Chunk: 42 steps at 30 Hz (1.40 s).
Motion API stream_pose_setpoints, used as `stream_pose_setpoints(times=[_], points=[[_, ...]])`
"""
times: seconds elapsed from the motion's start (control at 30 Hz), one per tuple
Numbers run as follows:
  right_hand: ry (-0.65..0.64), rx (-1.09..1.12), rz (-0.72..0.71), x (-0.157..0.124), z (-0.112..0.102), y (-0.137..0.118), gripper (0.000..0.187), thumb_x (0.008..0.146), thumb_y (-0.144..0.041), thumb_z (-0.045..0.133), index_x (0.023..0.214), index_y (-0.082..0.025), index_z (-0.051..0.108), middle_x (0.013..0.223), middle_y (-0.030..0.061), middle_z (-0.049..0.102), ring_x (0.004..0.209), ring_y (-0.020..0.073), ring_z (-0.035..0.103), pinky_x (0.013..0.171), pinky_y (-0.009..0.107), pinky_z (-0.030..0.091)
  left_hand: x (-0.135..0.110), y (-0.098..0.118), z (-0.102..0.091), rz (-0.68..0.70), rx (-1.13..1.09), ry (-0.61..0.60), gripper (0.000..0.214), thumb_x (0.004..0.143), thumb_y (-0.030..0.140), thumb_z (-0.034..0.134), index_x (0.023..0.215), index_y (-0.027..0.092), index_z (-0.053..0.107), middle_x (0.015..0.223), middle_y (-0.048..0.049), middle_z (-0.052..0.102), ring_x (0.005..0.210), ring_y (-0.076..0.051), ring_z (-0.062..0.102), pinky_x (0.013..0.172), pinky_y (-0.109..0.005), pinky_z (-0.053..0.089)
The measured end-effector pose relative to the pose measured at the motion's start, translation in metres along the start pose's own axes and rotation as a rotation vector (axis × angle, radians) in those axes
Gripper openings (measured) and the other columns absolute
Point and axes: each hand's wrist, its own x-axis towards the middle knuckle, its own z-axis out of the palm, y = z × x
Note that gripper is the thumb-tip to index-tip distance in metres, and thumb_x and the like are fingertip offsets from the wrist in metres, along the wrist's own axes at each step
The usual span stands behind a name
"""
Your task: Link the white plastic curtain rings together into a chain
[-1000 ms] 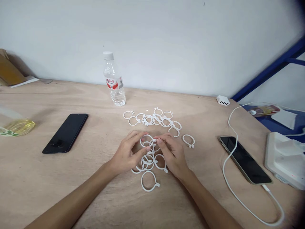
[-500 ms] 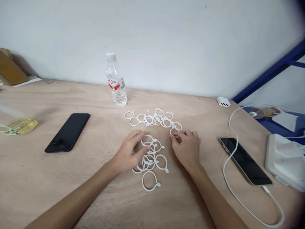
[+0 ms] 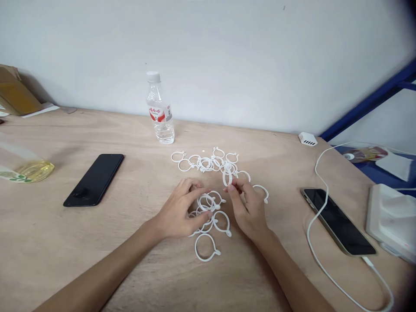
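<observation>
My right hand point(image 3: 248, 203) is closed, with thumb and fingers pinching a white plastic curtain ring point(image 3: 227, 174) raised on edge. Beyond it lies a spread of several similar white rings point(image 3: 184, 165), each with a small eyelet. My left hand point(image 3: 182, 210) curves around the near pile of rings point(image 3: 221, 222), its thumb and index finger apart and a few rings between them. The other fingers partly hide, and whether they touch a ring I cannot tell. One single ring point(image 3: 196, 252) lies closest to me; another ring point(image 3: 267, 190) rests just right of my right hand.
A water bottle point(image 3: 160, 112) stands near the wall. On the left are a black phone point(image 3: 94, 180), a clear container with yellowish liquid point(image 3: 39, 170) and a cardboard box point(image 3: 16, 93). To the right lie a charging phone point(image 3: 341, 223), its white cable point(image 3: 310, 247) and a white device point(image 3: 393, 216).
My right hand has shifted slightly left and turned a ring up on edge. A ring now shows to its right. My left hand has moved a little right and toward me over the near pile.
</observation>
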Motion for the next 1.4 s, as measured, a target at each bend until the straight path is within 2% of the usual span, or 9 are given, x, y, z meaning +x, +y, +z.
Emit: stream_pose_setpoints(times=[0.1,0.23,0.37,0.47,0.6,0.73,0.9,1.07,1.4], points=[[-0.062,-0.011,-0.13,-0.004,0.001,-0.002,0.01,0.092,-0.023,0.048,0.092,-0.021,0.058,0.081,0.0018,0.065,0.075,0.0161,0.06,0.07,0.03,0.046,0.0,0.0,-0.001,0.009,0.006,-0.007,0.058,0.078,0.041,0.069,0.129,0.019,0.054,0.123,-0.0124,0.051,0.116,-0.029,0.047,0.1,-0.046,0.041],[-0.158,0.007,-0.254,-0.007,0.004,-0.008,0.009,0.092,-0.018,0.048,0.093,-0.02,0.057,0.081,0.0024,0.063,0.075,0.0161,0.058,0.07,0.03,0.046,-0.001,-0.005,0.001,0.003,-0.083,0.069,0.066,0.082,0.045,0.064,0.138,0.02,0.041,0.136,-0.0134,0.047,0.125,-0.029,0.043,0.106,-0.047,0.036],[-0.263,0.044,-0.321,-0.009,0.008,-0.016,0.014,0.092,-0.014,0.046,0.09,-0.021,0.058,0.081,0.0038,0.063,0.079,0.0184,0.057,0.073,0.033,0.048,-0.002,-0.007,0.004,0.018,-0.132,0.158,0.053,0.084,0.038,0.063,0.131,0.021,0.047,0.119,-0.0105,0.06,0.105,-0.024,0.057,0.095,-0.041,0.046],[-0.3,0.055,-0.335,-0.01,0.01,-0.018,0.018,0.091,-0.012,0.046,0.094,-0.022,0.06,0.088,0.0052,0.067,0.088,0.0202,0.057,0.078,0.036,0.048,-0.001,-0.005,0.004,0.046,-0.125,0.218,0.043,0.085,0.03,0.062,0.126,0.019,0.052,0.106,-0.008,0.065,0.093,-0.02,0.06,0.087,-0.035,0.049],[-0.26,0.045,-0.346,-0.009,0.011,-0.016,0.02,0.09,-0.012,0.048,0.096,-0.023,0.063,0.094,0.005,0.07,0.09,0.0209,0.058,0.084,0.041,0.047,0.0,-0.002,0.004,0.079,-0.094,0.326,0.039,0.082,0.027,0.066,0.119,0.017,0.058,0.098,-0.0078,0.067,0.087,-0.019,0.061,0.082,-0.034,0.051],[-0.13,0.048,-0.305,-0.007,0.008,-0.014,0.018,0.09,-0.014,0.05,0.096,-0.021,0.064,0.09,0.0055,0.071,0.087,0.0208,0.058,0.08,0.039,0.049,0.0,-0.003,0.004,0.082,-0.082,0.377,0.035,0.078,0.026,0.069,0.111,0.016,0.063,0.095,-0.0082,0.068,0.087,-0.019,0.063,0.08,-0.033,0.052],[-0.093,0.088,-0.243,-0.005,0.007,-0.014,0.024,0.091,-0.015,0.051,0.11,-0.02,0.063,0.092,0.0057,0.07,0.088,0.019,0.058,0.077,0.036,0.05,-0.001,-0.004,0.004,0.115,-0.088,0.302,0.03,0.078,0.023,0.068,0.106,0.013,0.065,0.093,-0.0087,0.068,0.084,-0.018,0.063,0.076,-0.029,0.052],[-0.075,0.088,-0.278,-0.004,0.009,-0.015,0.019,0.09,-0.015,0.052,0.097,-0.022,0.069,0.087,0.0048,0.072,0.084,0.0198,0.059,0.078,0.038,0.049,-0.001,-0.004,0.003,0.095,-0.115,0.243,0.029,0.077,0.022,0.065,0.105,0.015,0.066,0.097,-0.0089,0.067,0.088,-0.02,0.063,0.078,-0.031,0.052],[-0.044,0.103,-0.272,-0.002,0.008,-0.015,0.017,0.088,-0.016,0.057,0.087,-0.023,0.071,0.08,0.0027,0.074,0.076,0.019,0.06,0.072,0.037,0.049,-0.001,-0.004,0.002,0.056,-0.153,0.203,0.029,0.077,0.023,0.065,0.105,0.017,0.067,0.094,-0.0074,0.066,0.083,-0.018,0.063,0.075,-0.029,0.052]])
